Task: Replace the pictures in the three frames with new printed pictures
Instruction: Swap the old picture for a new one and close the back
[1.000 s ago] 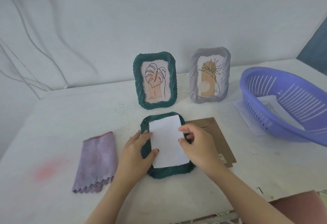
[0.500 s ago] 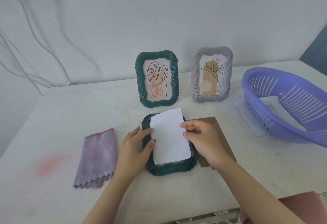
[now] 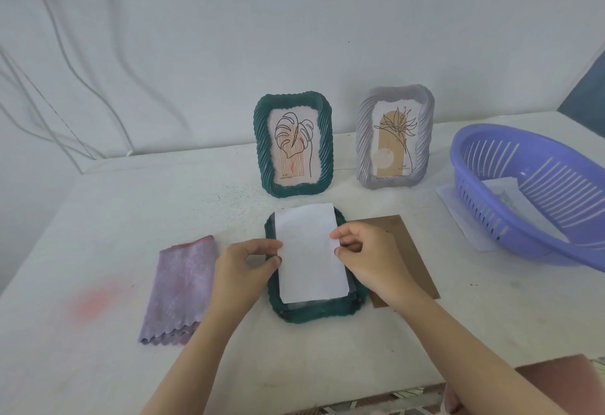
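Pinching hands: the left hand holds the white sheet at its 9 o'clock edge between thumb and forefinger. The right hand pinches the 3 o'clock edge the same way. Each hand is equally near, one on each long side.
Sheet position: blank side up, straight ahead of the person, lying on the back of the face-down dark green frame. Whether it is the old picture or a new one cannot be told.
Long axis: runs from 6 to 12 o'clock, with the far end leaning slightly toward 11.
Frame under it: flat on the white table. A strip of its opening lies bare at 6 o'clock, while the sheet's far edge overlaps the rim at 12.
Likely next move: sliding the sheet toward 6 o'clock to seat it in the opening, judging by that overlap.
Brown backing board: flat at 3 o'clock, partly under the right wrist.
Purple cloth: folded at 9 o'clock, apart from the frame.
Upright frames: the standing dark green frame is at 12 o'clock and the grey frame at 1 o'clock. Both hold plant drawings.
Purple basket: at 2 o'clock, with papers inside.
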Demonstrator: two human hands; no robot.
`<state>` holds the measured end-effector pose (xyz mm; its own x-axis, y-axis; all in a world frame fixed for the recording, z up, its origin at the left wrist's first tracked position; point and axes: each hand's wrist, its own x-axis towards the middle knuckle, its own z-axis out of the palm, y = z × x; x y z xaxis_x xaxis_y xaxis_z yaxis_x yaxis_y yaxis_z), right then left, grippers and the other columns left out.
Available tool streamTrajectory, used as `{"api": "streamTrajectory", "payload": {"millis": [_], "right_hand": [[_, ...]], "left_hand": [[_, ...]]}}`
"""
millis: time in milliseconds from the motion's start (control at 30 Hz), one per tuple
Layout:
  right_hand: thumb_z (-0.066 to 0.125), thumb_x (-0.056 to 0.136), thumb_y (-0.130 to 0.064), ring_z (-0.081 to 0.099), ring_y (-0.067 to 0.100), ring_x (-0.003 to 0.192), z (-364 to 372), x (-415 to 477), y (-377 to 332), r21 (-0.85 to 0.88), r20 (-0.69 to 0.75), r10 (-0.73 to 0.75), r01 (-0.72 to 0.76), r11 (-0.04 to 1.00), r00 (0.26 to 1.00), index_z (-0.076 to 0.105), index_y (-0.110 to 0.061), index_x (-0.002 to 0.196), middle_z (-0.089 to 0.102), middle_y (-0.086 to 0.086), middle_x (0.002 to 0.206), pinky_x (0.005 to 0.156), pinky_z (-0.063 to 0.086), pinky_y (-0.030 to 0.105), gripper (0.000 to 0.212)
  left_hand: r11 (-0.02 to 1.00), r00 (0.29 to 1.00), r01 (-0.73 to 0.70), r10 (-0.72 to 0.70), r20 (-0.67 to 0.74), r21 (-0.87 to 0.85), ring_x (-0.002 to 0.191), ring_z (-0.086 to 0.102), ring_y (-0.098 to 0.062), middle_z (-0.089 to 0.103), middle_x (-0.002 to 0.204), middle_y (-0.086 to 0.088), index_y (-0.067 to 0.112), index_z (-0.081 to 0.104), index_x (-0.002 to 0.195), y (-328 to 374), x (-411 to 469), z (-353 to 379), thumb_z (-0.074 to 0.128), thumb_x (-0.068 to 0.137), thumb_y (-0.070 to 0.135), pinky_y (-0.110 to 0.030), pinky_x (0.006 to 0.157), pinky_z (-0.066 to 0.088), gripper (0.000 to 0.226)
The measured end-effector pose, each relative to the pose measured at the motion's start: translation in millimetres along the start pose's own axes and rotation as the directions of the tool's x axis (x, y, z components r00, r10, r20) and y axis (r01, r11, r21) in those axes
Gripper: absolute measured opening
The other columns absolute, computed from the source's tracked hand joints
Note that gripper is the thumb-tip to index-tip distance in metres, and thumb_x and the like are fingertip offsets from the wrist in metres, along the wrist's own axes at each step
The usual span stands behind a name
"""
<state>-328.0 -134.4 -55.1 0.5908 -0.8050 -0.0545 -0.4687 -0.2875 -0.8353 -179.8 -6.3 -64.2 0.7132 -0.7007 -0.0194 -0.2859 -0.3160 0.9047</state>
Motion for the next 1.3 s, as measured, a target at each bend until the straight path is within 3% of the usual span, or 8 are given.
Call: {"api": "streamTrajectory", "payload": {"millis": [200,433,600,767,867,1033,1300], "right_hand": [[0.06,0.084,-0.005,0.057,-0.004,0.076,1.0,1.5,0.1,-0.037,-0.028,-0.034,0.033,0.999,0.999,0.065,-0.023,0.096,0.062,-0.01,0.087,0.06,0.04,-0.003,0.022],[0.058,0.085,-0.004,0.057,0.001,0.074,3.0,-0.8,1.2,-0.102,-0.025,-0.052,0.049,0.994,0.998,0.063,-0.02,0.104,0.06,-0.008,0.09,0.06,0.041,-0.002,0.025],[0.058,0.085,-0.006,0.058,0.004,0.071,2.8,0.1,0.3,-0.168,-0.009,-0.075,0.073,0.983,0.997,0.061,-0.019,0.108,0.06,-0.007,0.096,0.061,0.042,0.004,0.026],[0.057,0.084,-0.005,0.055,0.003,0.071,1.5,2.5,1.8,-0.125,-0.023,-0.041,0.037,0.991,0.999,0.064,-0.018,0.104,0.06,-0.007,0.094,0.064,0.04,0.004,0.025],[0.059,0.085,-0.005,0.055,0.001,0.073,0.8,4.2,3.0,-0.12,-0.019,-0.025,0.023,0.992,1.0,0.065,-0.017,0.104,0.063,-0.006,0.093,0.064,0.04,0.004,0.024],[0.061,0.083,-0.006,0.056,-0.001,0.073,-1.2,5.8,5.2,-0.114,-0.013,-0.005,0.004,0.993,1.0,0.067,-0.017,0.103,0.064,-0.007,0.089,0.063,0.04,0.003,0.023],[0.062,0.082,-0.007,0.058,0.002,0.076,-4.6,7.5,2.7,-0.046,0.015,0.038,-0.037,0.998,0.999,0.067,-0.02,0.096,0.065,-0.007,0.086,0.066,0.044,0.007,0.019]], "left_hand": [[1.0,1.0,-0.003,0.002,-0.007,-0.024,0.092,0.058,0.005,0.067,0.088,0.018,0.035,0.067,0.085,0.2,1.6,0.2,0.066,0.078,0.007,-0.008,0.073,0.039,0.029],[1.0,0.999,-0.026,0.026,0.041,0.002,0.093,0.053,0.01,0.063,0.092,0.022,0.032,0.066,0.087,-0.5,2.3,0.9,0.066,0.078,0.002,0.004,0.064,0.037,0.032],[0.999,0.998,-0.035,0.033,0.046,0.04,0.094,0.053,0.01,0.062,0.092,0.026,0.035,0.066,0.086,-4.3,2.4,1.7,0.067,0.077,0.003,-0.004,0.075,0.037,0.033],[0.998,0.998,-0.042,0.04,0.043,0.041,0.093,0.051,0.016,0.063,0.09,0.026,0.033,0.068,0.087,-3.5,2.8,1.2,0.068,0.077,0.007,-0.003,0.076,0.036,0.028],[0.999,0.998,-0.03,0.028,0.048,0.038,0.092,0.054,0.012,0.066,0.089,0.022,0.032,0.069,0.087,-4.0,4.2,1.9,0.068,0.077,0.008,-0.004,0.074,0.037,0.026],[1.0,0.998,0.0,-0.001,0.065,0.022,0.084,0.057,0.014,0.068,0.084,0.016,0.032,0.069,0.084,-5.7,5.2,1.6,0.069,0.077,0.01,0.0,0.064,0.042,0.023],[0.999,0.996,0.04,-0.039,0.085,-0.01,0.083,0.061,0.002,0.069,0.082,0.011,0.03,0.07,0.081,-2.7,8.5,-0.5,0.07,0.077,0.01,-0.005,0.062,0.043,0.021]]}}
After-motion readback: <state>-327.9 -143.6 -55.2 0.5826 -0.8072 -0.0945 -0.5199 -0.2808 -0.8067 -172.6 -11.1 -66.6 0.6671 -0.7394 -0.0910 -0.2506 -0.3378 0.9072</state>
